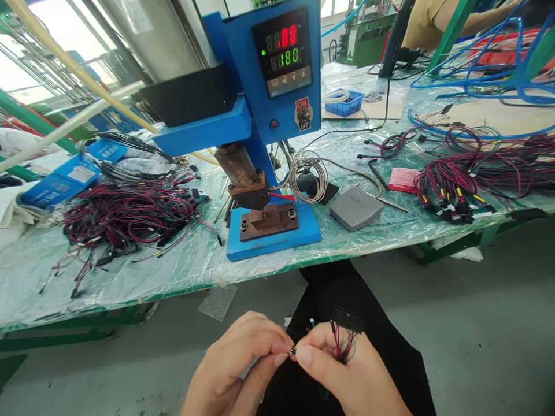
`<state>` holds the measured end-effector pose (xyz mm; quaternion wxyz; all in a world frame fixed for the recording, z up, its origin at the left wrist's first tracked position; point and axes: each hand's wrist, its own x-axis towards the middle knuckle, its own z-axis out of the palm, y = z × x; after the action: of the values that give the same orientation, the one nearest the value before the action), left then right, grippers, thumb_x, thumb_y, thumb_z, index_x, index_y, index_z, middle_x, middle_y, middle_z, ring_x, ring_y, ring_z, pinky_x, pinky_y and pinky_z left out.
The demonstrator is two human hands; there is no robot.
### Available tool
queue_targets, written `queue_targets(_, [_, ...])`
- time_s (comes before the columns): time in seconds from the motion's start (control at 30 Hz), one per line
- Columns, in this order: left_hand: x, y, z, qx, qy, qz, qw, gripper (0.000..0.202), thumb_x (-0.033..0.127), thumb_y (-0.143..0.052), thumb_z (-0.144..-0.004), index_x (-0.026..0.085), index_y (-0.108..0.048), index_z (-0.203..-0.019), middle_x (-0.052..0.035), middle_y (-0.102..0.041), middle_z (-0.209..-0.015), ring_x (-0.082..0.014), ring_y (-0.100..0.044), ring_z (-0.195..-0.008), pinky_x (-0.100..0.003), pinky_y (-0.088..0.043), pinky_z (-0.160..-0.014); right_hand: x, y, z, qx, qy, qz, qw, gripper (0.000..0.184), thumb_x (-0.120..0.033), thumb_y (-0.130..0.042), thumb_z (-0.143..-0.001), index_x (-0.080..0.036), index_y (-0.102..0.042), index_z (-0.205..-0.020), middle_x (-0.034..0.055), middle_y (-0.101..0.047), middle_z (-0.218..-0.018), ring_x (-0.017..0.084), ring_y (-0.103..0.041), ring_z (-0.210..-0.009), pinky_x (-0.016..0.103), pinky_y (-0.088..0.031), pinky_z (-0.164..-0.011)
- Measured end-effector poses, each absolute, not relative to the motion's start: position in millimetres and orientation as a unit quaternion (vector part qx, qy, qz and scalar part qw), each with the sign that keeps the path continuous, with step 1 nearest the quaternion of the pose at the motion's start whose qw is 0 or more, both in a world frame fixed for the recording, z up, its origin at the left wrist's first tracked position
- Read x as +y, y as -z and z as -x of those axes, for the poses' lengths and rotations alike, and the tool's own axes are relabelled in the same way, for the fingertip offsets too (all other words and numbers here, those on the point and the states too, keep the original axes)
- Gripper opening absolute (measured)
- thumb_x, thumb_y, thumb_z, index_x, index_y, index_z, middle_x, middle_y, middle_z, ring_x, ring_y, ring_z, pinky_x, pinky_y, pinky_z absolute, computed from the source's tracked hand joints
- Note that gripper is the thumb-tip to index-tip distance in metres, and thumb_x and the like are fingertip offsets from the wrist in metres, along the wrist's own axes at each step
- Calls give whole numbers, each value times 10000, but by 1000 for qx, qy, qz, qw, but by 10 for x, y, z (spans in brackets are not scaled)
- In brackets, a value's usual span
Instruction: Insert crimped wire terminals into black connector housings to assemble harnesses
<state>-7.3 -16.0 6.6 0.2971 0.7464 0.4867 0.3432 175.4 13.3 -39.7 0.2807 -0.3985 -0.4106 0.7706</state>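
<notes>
My left hand [240,361] and my right hand [342,370] meet low in the view, over my lap. Both pinch a tiny dark piece [292,350] at the end of a wire, fingertip to fingertip. My right hand also holds a small wire harness [344,341] of red, black and green strands with a black connector [348,319] sticking up above the fingers. A blue heat press [260,115] stands on the table ahead, its display reading 180, with a brown die block [269,221] on its blue base.
A green table under plastic sheet [182,266] carries a pile of red and black harnesses [130,216] at left, another pile [468,182] at right, a grey foot pedal [356,207], a coiled cable [309,179] and a blue tray [344,104]. Another person's arm [433,20] shows at far right.
</notes>
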Motion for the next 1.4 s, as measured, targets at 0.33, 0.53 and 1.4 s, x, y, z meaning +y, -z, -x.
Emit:
queue_targets(0.33, [-159, 5, 18, 489, -336, -782, 191, 256, -54, -517, -914, 178, -581, -1002, -33, -672, -891, -123, -625, -844, -215, -519, -776, 111, 408, -1720, -407, -761, 403, 305, 330, -459, -626, -823, -195, -562, -635, -26, -415, -614, 150, -360, -628, 301, -308, -600])
queue_targets(0.53, [-152, -23, 93, 473, -325, -768, 282, 293, -44, -529, -932, 211, -589, -1064, -33, -701, -965, -137, -643, -887, -240, -528, -787, 144, 386, -1773, -421, -758, 411, 281, 308, -462, -645, -801, -198, -594, -650, -31, -422, -585, 151, -384, -603, 300, -328, -581])
queue_targets(1.4, [-143, 65, 174, 486, -378, -707, 348, 260, 12, -565, -955, 246, -663, -1014, -10, -731, -909, -151, -668, -852, -264, -538, -771, 70, 453, -1714, -400, -763, 422, 281, 381, -531, -696, -820, -169, -686, -702, -29, -428, -638, 141, -350, -638, 289, -317, -608])
